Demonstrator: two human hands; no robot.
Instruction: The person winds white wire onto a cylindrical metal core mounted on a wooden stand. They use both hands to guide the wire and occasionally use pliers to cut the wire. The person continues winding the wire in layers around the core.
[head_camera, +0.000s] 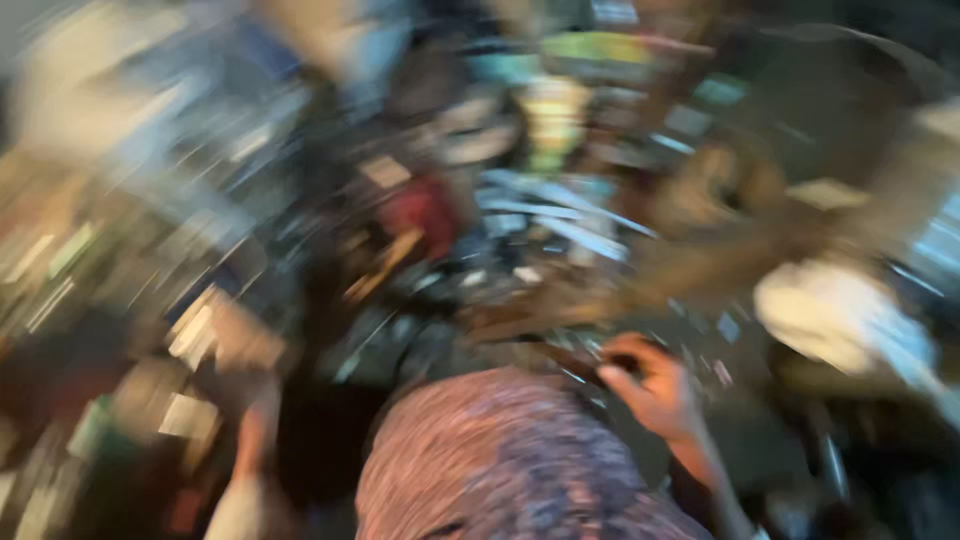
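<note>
Dark small object (600, 368) is what our right hand (655, 385) seems curled over, just to the right of the mottled pink-and-purple cloth (510, 460) that fills the bottom middle of the head view; everything is smeared by motion, so we cannot tell what the object is, which way it points, or how its long axis runs. Our right hand looks bent with fingers tucked, but whether it truly grips the object or only rests on it we cannot tell. Our left hand (255, 435) shows faintly to the left of the cloth, raised and blurred, and we cannot tell whether it is open or closed. Above the cloth lies a heap of clutter: a red thing (425, 215), pale strips (560, 215), and a white lump (830, 315) far to the right. We judge the risk to be a fumble: with the head swinging this fast, the hand could knock or lose the object among the clutter.
</note>
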